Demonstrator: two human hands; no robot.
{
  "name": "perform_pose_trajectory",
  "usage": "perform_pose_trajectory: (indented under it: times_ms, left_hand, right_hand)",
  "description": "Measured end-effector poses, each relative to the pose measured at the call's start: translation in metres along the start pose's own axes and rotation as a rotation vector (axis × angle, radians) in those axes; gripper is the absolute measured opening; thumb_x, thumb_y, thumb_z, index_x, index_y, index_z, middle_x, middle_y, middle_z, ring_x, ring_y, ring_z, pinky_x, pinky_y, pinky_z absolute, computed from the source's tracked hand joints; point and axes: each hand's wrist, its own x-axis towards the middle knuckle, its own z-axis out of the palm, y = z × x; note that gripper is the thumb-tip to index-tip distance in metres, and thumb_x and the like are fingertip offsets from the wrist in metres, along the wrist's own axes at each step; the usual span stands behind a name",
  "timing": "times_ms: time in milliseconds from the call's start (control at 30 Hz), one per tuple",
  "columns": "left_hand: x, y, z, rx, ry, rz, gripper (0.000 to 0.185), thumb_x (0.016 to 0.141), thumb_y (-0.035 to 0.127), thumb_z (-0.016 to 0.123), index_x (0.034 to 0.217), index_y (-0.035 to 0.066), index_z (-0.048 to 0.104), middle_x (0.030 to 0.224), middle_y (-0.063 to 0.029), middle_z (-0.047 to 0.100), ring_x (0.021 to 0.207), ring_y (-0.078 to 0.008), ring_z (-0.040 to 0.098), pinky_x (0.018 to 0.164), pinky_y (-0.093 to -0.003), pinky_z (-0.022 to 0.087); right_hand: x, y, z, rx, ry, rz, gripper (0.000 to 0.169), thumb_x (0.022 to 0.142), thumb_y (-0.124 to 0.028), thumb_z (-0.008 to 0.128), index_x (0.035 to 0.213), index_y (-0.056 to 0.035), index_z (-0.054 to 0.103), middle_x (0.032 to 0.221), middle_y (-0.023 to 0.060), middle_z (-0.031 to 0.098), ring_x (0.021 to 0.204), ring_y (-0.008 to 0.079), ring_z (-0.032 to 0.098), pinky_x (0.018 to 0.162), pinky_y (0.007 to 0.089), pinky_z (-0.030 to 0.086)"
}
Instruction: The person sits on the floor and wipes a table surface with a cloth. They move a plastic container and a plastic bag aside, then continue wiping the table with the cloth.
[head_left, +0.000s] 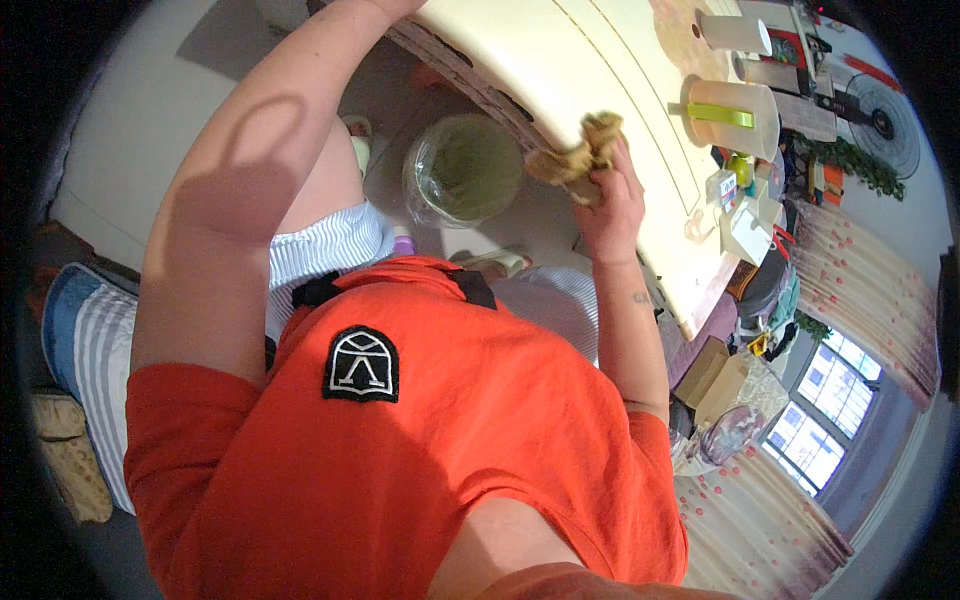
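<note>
A crumpled yellowish-brown cloth (574, 157), slightly blurred, is in my right hand (616, 199), by the near edge of a cream tabletop (555, 67) with thin gold lines. My left forearm reaches up to the top rim of the picture at the table's far end; the left hand itself is out of view. Below the table edge, on the floor between my legs and the table, stands a round bin (463, 171) lined with clear plastic.
A translucent pitcher (735, 116) with a green handle and a white cup (735, 34) stand on the table, with a white box (748, 236) nearby. An opened cardboard box (709, 379) is at the right. A striped cushioned seat (101, 360) is at the left.
</note>
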Motion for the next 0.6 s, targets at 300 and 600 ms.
perform_pose_trajectory:
  times_ms: [300,600]
  left_hand:
    - [0.004,-0.006,0.008,-0.018,0.013,-0.028,0.031,0.090,0.013,0.054,0.115,0.008,0.071,0.116,-0.0166,0.071,0.116,-0.0356,0.062,0.108,-0.0510,0.042]
    - [0.027,-0.020,-0.010,-0.031,-0.010,-0.302,0.025,0.089,0.014,0.056,0.106,0.003,0.071,0.107,-0.0167,0.072,0.109,-0.0363,0.064,0.103,-0.0505,0.047]
  right_hand:
    - [0.129,-0.069,0.087,-0.077,-0.013,-0.112,0.035,0.067,-0.001,0.077,0.099,-0.0026,0.061,0.137,0.0197,0.060,0.128,0.0405,0.057,0.105,0.0463,0.050]
    - [0.052,-0.031,0.012,0.014,-0.211,-0.021,0.054,0.071,0.001,0.079,0.122,-0.0032,0.062,0.139,0.0219,0.059,0.129,0.0400,0.057,0.105,0.0455,0.050]
